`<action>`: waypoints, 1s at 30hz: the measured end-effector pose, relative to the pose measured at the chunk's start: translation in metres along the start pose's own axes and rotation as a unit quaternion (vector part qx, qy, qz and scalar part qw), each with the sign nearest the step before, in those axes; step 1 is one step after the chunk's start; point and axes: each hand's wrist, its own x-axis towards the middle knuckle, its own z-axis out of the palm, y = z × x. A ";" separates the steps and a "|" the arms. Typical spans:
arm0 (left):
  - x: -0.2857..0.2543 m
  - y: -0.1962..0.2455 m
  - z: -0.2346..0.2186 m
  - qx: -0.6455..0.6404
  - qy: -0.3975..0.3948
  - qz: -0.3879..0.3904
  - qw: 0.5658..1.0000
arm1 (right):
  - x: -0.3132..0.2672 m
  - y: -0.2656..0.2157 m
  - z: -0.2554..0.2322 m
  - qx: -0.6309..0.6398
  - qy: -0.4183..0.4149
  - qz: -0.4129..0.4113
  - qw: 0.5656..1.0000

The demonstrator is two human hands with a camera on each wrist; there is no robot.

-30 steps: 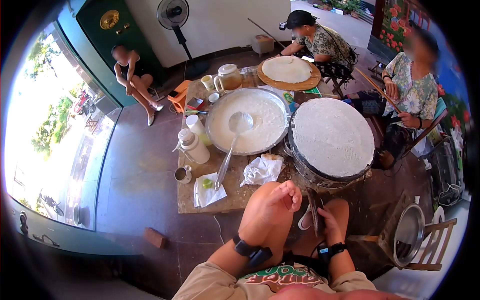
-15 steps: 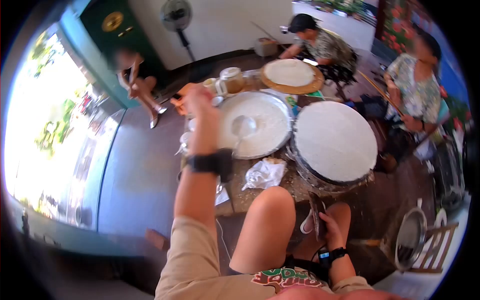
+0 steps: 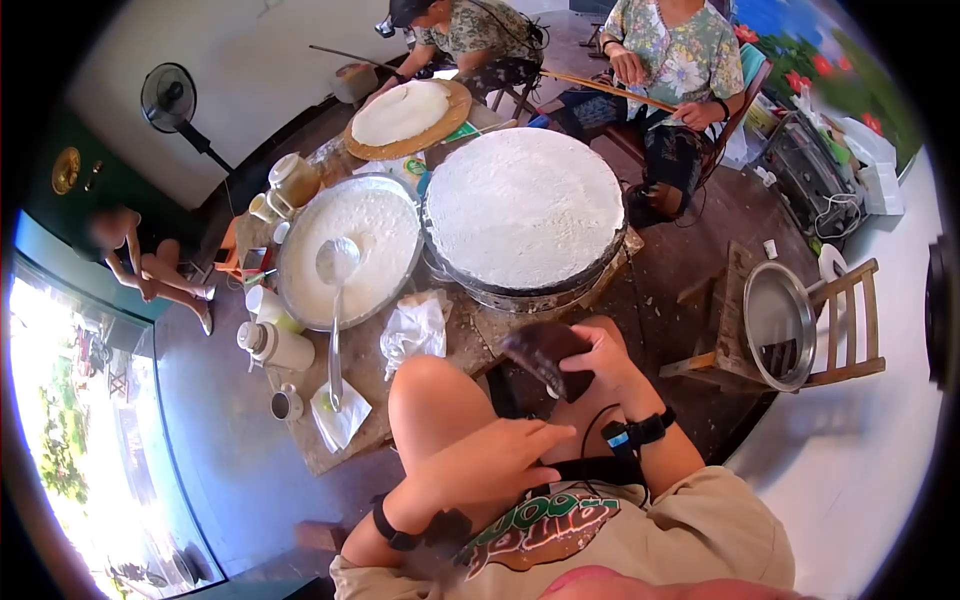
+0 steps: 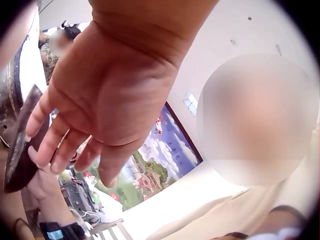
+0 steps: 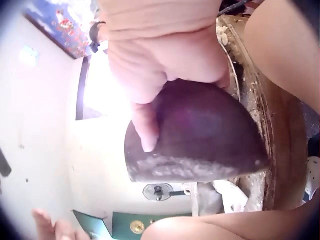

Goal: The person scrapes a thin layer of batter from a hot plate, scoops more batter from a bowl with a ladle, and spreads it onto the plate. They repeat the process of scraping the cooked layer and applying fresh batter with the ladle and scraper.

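My right hand grips a dark scraper with a curved back and a straight, whitish-smeared edge. It holds the scraper over my lap, just below the round griddle. A thin white layer of batter covers the griddle top. Over my thigh, my left hand has its fingers loosely extended and nothing in them. In the left wrist view its fingertips overlap the scraper. Left of the griddle sits a wide metal basin of white batter, with a ladle leaning out of it.
On the table are a crumpled white cloth, a thermos, a metal mug and a jug. A flatbread lies on a round board at the back. Two people sit beyond; a metal bowl stands right.
My left hand reached out over the table's left side and has come back over my lap. The scraper in my right hand is turned flatter. The head view has swung right.
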 end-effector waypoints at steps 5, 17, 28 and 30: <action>0.007 -0.016 -0.018 -0.113 0.062 0.079 0.988 | 0.016 0.031 -0.045 0.205 -0.005 -0.061 0.977; 0.052 -0.147 -0.042 -0.481 0.437 -0.098 0.754 | 0.028 0.072 -0.047 0.228 -0.074 0.094 0.966; 0.041 -0.124 -0.031 -0.099 0.404 -0.125 0.901 | 0.034 0.087 -0.055 0.180 0.064 0.070 0.979; 0.045 -0.125 -0.028 -0.071 0.392 -0.113 0.910 | 0.033 0.083 -0.053 0.179 0.061 0.074 0.979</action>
